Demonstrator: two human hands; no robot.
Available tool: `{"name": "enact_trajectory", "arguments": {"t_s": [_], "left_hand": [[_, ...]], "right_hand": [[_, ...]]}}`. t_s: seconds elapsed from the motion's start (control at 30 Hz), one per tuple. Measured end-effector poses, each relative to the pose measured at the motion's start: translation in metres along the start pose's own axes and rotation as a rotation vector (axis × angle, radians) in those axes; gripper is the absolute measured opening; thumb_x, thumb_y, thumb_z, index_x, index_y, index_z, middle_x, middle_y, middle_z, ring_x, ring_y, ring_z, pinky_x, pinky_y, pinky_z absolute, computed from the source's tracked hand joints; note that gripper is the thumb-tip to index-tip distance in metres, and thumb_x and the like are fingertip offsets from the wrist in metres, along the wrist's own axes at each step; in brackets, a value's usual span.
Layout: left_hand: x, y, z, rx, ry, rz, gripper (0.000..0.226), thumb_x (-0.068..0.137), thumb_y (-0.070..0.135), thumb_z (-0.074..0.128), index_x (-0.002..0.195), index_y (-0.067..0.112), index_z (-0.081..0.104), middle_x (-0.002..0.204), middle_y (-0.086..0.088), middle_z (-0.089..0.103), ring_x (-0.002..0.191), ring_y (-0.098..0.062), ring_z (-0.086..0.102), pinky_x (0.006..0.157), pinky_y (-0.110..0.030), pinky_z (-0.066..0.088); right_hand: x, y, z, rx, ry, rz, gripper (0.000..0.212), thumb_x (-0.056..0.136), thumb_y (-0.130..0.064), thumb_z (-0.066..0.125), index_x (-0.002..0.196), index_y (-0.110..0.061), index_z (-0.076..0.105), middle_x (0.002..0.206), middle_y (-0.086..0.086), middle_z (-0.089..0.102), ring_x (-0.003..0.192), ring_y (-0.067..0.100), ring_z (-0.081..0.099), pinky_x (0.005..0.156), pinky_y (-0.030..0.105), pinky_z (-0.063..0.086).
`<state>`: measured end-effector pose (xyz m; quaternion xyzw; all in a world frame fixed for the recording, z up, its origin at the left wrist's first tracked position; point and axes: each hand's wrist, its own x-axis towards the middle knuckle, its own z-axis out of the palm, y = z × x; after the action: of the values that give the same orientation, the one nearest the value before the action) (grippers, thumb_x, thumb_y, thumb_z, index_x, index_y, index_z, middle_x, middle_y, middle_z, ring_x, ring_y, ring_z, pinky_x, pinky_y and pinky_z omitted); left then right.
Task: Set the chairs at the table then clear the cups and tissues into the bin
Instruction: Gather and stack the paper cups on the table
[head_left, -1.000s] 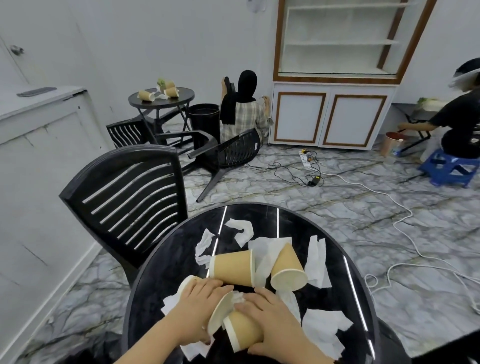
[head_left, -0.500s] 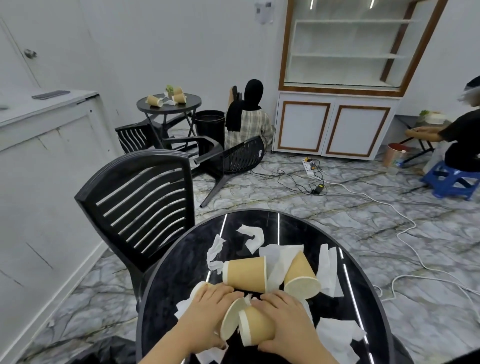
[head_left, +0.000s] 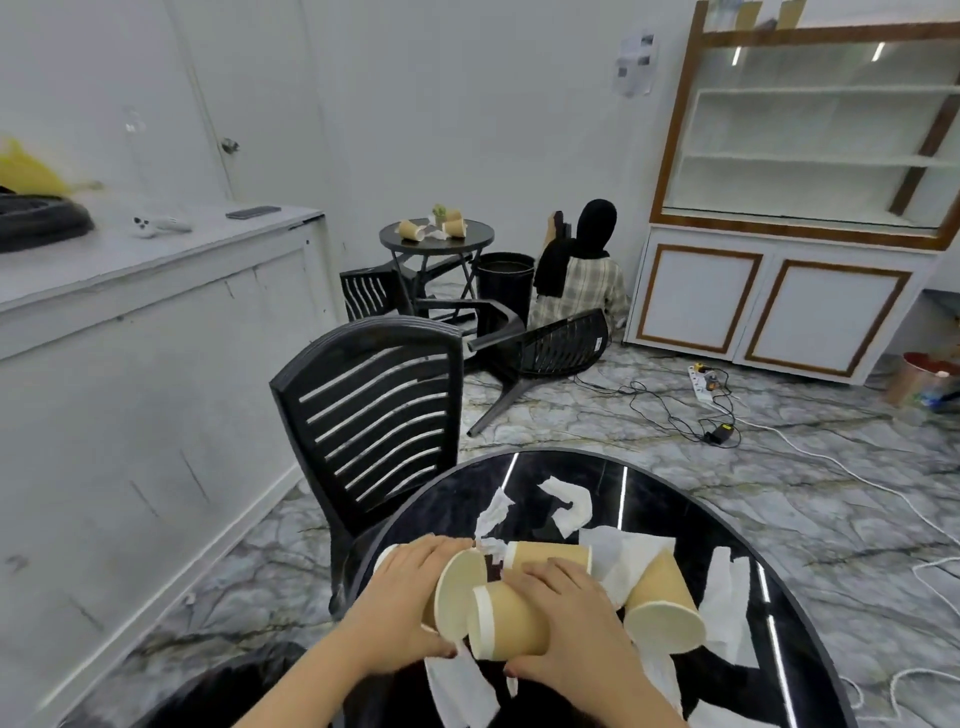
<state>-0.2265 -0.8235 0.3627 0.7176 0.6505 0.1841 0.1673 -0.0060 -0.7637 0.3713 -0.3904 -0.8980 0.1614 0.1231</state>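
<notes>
Black plastic all round: one upright chair stands tucked against the far-left edge of the round black table, its slatted back facing us. Beyond it a second chair lies tipped over on the marble floor, legs pointing out, with a third chair beside a small round table that carries more paper cups. A black bin stands just right of that small table, well apart from the near one; what it holds cannot be seen. A seated person is next to the bin, back to us, and cables trail over the floor towards the white cabinet.

Now the near table. The left hand grips one tan cup lying on its side, its open mouth turned right. The right hand clasps a second cup, long axis running left to right, white rim pointing left and nudging into the first cup's mouth. Behind them a third cup lies sideways, rim to the left. A fourth cup lies at the right, mouth towards us. White tissues lie scattered around and under the cups.
</notes>
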Motion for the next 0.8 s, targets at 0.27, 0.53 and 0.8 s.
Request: {"name": "enact_trajectory", "arguments": {"t_s": [0.27, 0.53, 0.8], "left_hand": [[-0.080, -0.034, -0.025, -0.011, 0.157, -0.217, 0.095, 0.055, 0.049, 0.071, 0.134, 0.049, 0.018, 0.139, 0.026, 0.026, 0.127, 0.004, 0.023, 0.105, -0.023, 0.018], [-0.196, -0.091, -0.036, -0.024, 0.222, -0.455, 0.097, 0.054, 0.052, 0.069, 0.136, 0.047, 0.016, 0.142, 0.019, 0.028, 0.131, -0.003, 0.024, 0.110, -0.032, 0.023], [-0.297, -0.151, -0.024, -0.150, 0.211, -0.719, 0.098, 0.050, 0.055, 0.066, 0.130, 0.051, 0.010, 0.139, 0.022, 0.027, 0.130, -0.003, 0.025, 0.107, -0.027, 0.024]], "right_hand": [[0.033, -0.054, 0.024, 0.028, -0.082, -0.253, 0.081, 0.059, -0.055, 0.067, 0.133, -0.043, 0.036, 0.136, -0.019, 0.041, 0.129, 0.010, 0.029, 0.108, 0.034, 0.025], [0.050, -0.163, 0.086, 0.037, -0.135, -0.473, 0.080, 0.049, -0.056, 0.068, 0.125, -0.041, 0.045, 0.125, -0.014, 0.053, 0.121, 0.015, 0.043, 0.103, 0.036, 0.034], [0.053, -0.251, 0.154, -0.025, -0.456, -0.447, 0.082, 0.064, -0.049, 0.069, 0.136, -0.039, 0.032, 0.139, -0.013, 0.036, 0.132, 0.012, 0.023, 0.111, 0.035, 0.017]]}}
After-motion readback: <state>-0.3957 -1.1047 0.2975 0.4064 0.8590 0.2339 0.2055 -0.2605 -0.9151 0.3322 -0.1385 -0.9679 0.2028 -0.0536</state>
